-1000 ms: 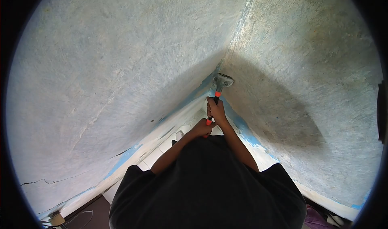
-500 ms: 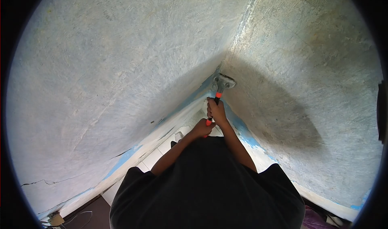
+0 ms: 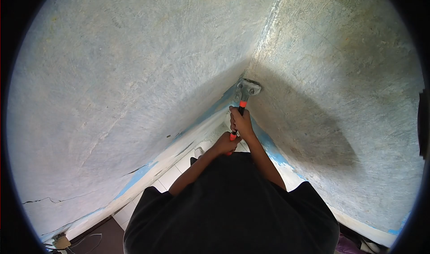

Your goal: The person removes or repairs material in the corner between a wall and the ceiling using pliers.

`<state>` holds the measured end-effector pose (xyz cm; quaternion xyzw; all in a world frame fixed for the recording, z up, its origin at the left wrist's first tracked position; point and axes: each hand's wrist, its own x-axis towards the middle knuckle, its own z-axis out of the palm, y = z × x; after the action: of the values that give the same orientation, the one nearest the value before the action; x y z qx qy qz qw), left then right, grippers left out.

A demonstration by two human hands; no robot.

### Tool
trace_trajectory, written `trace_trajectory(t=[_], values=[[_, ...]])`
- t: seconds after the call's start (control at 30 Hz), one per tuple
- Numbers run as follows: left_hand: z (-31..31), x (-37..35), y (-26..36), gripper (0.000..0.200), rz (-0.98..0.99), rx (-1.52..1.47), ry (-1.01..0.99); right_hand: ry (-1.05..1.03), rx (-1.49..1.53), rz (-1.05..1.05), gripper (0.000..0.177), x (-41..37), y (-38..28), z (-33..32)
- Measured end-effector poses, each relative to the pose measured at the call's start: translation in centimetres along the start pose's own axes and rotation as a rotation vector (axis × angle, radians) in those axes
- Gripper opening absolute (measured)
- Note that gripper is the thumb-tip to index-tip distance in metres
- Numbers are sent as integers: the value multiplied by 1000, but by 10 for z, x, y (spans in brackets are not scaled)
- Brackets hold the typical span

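Note:
Both my hands are wrapped round a long-handled scraper (image 3: 242,104) with a black and red-orange handle and a grey metal head. My right hand (image 3: 242,122) grips the handle higher up, just below the red band. Lower down, my left hand (image 3: 226,143) closes round the red butt end. The scraper's wide blade lies close to the right wall (image 3: 309,106), right beside the corner where it meets the left wall (image 3: 116,83). Below the scraper head, strips of blue paint (image 3: 217,108) show on the walls.
White tiles (image 3: 170,177) show low on the left. At lower left, a small box with loose wires (image 3: 62,241) sits by the wall's foot. Purple cloth (image 3: 348,245) lies at lower right. A dark object (image 3: 423,124) stands at the right edge. Cracks run across the left wall.
The scraper head has shifted slightly up along the corner. Both hands keep their hold, with only a small shift.

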<state>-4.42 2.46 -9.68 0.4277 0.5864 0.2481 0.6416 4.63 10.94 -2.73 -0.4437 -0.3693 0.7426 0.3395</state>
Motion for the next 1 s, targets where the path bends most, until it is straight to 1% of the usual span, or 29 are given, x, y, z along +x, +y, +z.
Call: trace_trajectory(t=[0.07, 0.17, 0.27, 0.33, 0.47, 0.57, 0.67, 0.77, 0.87, 0.93, 1.0], values=[[1, -1, 0, 40, -28, -20, -18, -1, 2, 12, 38, -1, 0, 0], [-2, 6, -14, 41, -10, 105, -19, 10, 24, 11, 37, 3, 18, -3], [-1, -3, 5, 41, 3, -6, 9, 8, 17, -2, 37, 0, 5, 2], [1, -5, 2, 41, -1, -10, -3, 3, 0, -17, 37, -3, 0, 2], [-1, 2, -7, 42, -36, 40, -3, 41, 10, 5, 39, 5, 17, -1], [3, 4, -12, 42, 41, -71, -46, 30, -31, -40, 39, -5, -3, 7], [2, -9, 8, 40, -21, 4, 15, 30, -35, -47, 40, -5, -2, 4], [0, 1, -2, 40, -35, 107, 94, 55, -5, -39, 41, 0, 9, 3], [2, -9, 10, 41, 50, -94, -27, 37, -50, -71, 41, -6, -8, 8], [2, -6, 4, 40, 47, -32, -42, 36, -60, -63, 41, -10, -11, 8], [3, -4, -1, 39, 22, 17, -54, 65, -39, -47, 41, -4, 3, 4]])
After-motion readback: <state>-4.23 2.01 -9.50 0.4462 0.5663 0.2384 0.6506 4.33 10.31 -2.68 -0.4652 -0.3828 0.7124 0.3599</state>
